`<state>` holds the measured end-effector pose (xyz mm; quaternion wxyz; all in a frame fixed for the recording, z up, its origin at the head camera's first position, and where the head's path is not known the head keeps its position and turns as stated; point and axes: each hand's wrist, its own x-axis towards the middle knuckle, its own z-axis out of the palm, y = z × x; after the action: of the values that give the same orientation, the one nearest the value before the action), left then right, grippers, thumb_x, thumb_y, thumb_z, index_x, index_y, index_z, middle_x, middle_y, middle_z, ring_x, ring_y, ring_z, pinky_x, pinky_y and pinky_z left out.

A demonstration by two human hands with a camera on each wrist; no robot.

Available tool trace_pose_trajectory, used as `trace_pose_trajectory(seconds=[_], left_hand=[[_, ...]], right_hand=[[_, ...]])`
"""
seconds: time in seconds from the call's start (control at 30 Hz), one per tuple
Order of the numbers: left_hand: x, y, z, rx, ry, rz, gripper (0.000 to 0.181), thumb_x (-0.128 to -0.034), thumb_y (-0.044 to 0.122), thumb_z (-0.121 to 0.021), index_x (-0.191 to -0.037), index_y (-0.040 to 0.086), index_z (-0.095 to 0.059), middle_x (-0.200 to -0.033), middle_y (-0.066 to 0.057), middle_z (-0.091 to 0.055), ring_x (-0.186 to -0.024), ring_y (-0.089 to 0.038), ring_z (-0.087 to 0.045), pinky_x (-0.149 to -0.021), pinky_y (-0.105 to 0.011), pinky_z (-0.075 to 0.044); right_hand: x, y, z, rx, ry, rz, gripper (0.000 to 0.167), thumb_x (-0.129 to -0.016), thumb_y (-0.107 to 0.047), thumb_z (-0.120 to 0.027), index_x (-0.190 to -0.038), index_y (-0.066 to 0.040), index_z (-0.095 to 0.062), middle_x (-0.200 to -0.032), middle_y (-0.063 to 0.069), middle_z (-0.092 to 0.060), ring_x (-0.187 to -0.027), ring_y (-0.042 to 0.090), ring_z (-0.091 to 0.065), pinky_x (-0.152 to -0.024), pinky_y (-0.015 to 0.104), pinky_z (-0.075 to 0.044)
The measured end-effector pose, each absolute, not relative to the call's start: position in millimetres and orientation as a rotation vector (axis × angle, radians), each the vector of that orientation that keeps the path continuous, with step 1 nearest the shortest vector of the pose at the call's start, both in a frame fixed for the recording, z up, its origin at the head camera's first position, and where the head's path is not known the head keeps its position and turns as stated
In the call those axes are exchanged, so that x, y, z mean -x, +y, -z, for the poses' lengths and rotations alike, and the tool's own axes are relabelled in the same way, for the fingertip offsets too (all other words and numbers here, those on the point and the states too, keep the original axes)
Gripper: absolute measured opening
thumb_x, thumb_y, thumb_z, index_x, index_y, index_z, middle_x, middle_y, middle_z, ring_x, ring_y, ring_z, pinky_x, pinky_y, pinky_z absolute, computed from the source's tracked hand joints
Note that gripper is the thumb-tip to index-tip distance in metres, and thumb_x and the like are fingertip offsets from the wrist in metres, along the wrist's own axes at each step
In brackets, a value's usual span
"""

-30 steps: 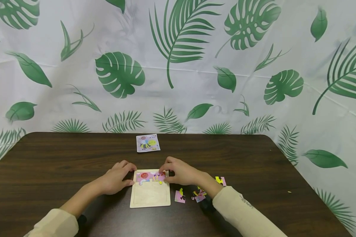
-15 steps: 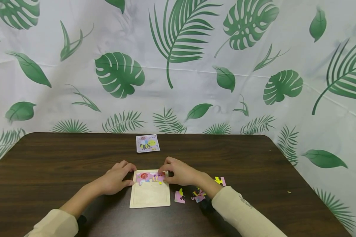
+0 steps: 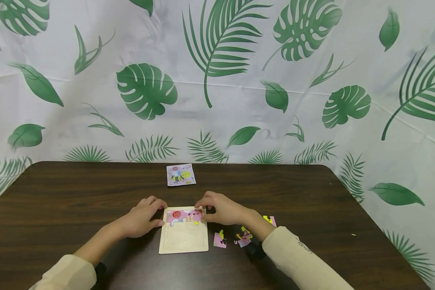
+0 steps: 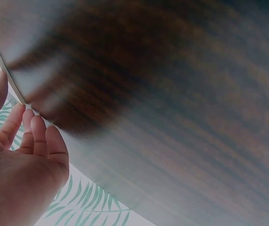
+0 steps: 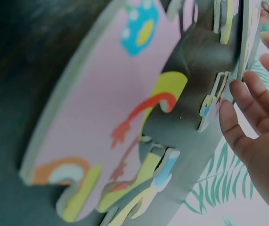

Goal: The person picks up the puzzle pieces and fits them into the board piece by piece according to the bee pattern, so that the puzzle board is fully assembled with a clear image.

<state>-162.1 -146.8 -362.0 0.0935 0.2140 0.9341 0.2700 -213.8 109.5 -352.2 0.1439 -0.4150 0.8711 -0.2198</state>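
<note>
A square wooden puzzle tray lies on the dark table, with joined pink puzzle pieces along its far end. My left hand rests its thumb and index finger against the tray's left edge; the left wrist view shows the fingertips touching the rim. My right hand is at the far right corner, index finger near the top rim and thumb by the right side. Its fingers look loosely bent in the right wrist view. Whether they press a piece is hard to tell.
Several loose puzzle pieces lie right of the tray: a pink one, a small cluster and a yellow one partly behind the right forearm. A bee picture card lies beyond the tray. A leaf-print cloth hangs behind the table.
The right hand's fingers have shifted slightly right and back toward the tray's corner, showing more of the pink pieces. The left hand and tray look still.
</note>
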Motion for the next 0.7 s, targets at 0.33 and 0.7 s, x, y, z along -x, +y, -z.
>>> trace_pose_trajectory(seconds=[0.33,0.7], left_hand=[[162,-147,361,-0.646,2.773,-0.803,0.032,-0.0829,0.017,-0.067,-0.110,0.006,-0.052,-0.105,-0.008,-0.048,-0.102,-0.032,-0.044,-0.084,-0.052,-0.037],[162,-147,360,-0.653,2.770,-0.805,0.031,-0.0833,0.016,-0.066,-0.109,0.006,-0.052,-0.105,-0.008,-0.048,-0.102,-0.032,-0.044,-0.084,-0.052,-0.036]], right_hand=[[214,114,349,1.201,2.486,0.686,0.027,-0.085,-0.011,-0.064,-0.111,-0.006,-0.062,-0.100,0.005,-0.058,-0.084,0.019,-0.052,-0.075,0.025,-0.045],[214,119,341,1.202,2.500,0.687,0.026,-0.084,-0.011,-0.065,-0.109,-0.005,-0.063,-0.099,0.006,-0.059,-0.084,0.020,-0.051,-0.067,0.020,-0.044]])
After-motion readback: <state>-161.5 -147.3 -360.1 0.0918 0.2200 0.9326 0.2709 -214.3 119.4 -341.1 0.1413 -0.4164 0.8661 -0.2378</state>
